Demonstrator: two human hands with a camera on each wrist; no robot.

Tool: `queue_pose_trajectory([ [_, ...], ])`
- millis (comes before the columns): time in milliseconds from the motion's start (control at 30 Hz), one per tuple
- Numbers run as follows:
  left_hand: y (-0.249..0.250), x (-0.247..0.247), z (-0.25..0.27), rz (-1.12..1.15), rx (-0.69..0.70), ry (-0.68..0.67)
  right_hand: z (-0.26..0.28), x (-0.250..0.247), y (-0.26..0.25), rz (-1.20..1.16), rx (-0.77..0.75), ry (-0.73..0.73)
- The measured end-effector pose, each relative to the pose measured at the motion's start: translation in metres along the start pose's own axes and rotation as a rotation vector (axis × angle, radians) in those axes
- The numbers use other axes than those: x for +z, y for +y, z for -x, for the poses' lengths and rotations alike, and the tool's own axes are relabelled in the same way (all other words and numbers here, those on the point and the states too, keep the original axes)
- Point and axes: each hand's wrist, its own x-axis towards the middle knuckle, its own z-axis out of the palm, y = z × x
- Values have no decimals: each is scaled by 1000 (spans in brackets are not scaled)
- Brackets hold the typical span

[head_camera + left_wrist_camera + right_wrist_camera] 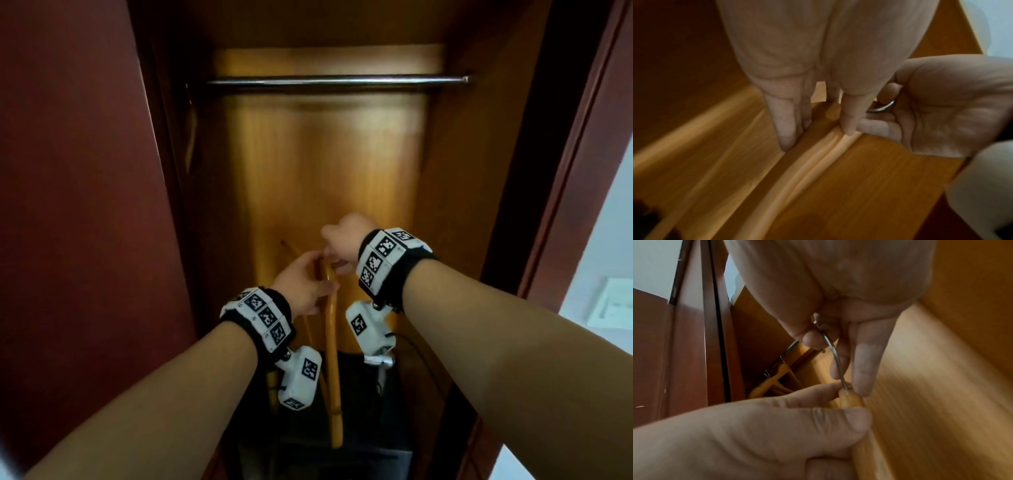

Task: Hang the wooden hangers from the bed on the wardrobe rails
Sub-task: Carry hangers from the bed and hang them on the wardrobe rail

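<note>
1. Right hand (pixel 838 288) pinches the metal hook (pixel 833 352) of a wooden hanger (pixel 331 349) between thumb and fingers, just above the wood.
2. Left hand (pixel 301 284) grips that hanger's wooden body just below the hook, thumb on one side, fingers on the other; the two hands touch.
3. This hanger hangs edge-on in front of the open wardrobe, well below the steel rail (pixel 337 81).
4. More wooden hangers (pixel 774 378) hang on a rail in the neighbouring compartment, seen from the right wrist.
5. Beneath the hands sits a dark box (pixel 359 428); a red-brown door (pixel 78 205) stands at left.
</note>
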Motion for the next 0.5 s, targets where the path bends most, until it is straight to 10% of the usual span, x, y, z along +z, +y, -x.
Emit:
queue_pose_trajectory([
  [500, 118, -106, -122, -63, 189, 297, -139, -16, -96, -160, -304, -168],
])
